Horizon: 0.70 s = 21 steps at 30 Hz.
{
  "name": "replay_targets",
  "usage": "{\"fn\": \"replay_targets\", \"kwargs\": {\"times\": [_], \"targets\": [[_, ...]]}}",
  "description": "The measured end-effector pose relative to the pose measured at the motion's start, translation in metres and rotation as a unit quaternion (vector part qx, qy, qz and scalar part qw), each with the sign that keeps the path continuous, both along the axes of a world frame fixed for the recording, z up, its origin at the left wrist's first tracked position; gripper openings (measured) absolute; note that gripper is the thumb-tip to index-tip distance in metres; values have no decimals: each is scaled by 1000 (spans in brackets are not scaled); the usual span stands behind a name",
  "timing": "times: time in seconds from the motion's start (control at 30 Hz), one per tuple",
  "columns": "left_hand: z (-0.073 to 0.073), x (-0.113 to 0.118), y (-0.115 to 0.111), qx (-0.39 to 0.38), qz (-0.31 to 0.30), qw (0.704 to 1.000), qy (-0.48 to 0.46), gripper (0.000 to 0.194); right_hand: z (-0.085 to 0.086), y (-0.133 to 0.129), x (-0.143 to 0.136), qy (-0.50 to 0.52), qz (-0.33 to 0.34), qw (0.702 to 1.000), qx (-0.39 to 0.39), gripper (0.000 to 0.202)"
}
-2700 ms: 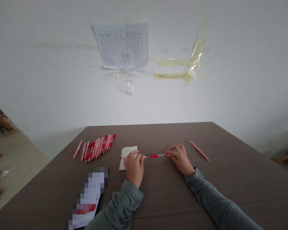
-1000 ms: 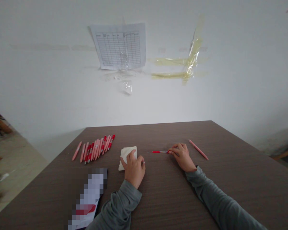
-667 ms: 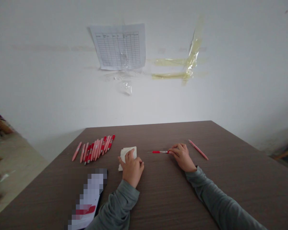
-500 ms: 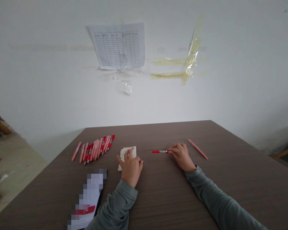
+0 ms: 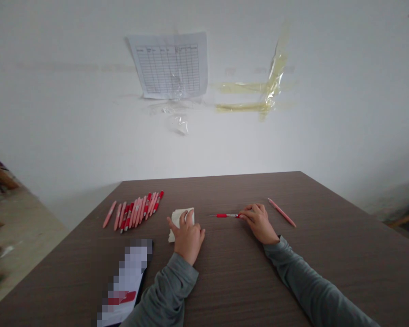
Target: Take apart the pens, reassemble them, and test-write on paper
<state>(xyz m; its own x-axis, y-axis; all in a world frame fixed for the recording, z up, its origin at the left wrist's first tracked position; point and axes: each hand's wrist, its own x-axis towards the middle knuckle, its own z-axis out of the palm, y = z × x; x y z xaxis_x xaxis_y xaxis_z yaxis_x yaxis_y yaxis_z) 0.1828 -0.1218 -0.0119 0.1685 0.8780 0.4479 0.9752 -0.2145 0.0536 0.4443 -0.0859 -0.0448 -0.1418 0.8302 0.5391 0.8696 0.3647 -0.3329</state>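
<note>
My right hand pinches the right end of a red and clear pen, which lies nearly level on the brown table with its thin tip to the left. Over a small cream paper, my left hand rests with its fingers spread; part of the paper is hidden under the fingers. A pink pen lies slanted just beyond my right hand. To the left, several pink and red pens lie side by side in a row.
A phone-like object, its face blurred out, lies at the front left beside my left forearm. Behind the table stands a white wall with a printed sheet and strips of yellowed tape.
My left hand has shifted very slightly to the right over the paper. My right hand and the pen it pinches look the same.
</note>
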Motion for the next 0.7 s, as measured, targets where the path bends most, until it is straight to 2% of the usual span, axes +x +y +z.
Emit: {"fn": "replay_targets", "kwargs": {"times": [0.7], "targets": [[-7,1,8,17,23,1000,-13,17,-3,0,0,9,9,1000,1,24]]}}
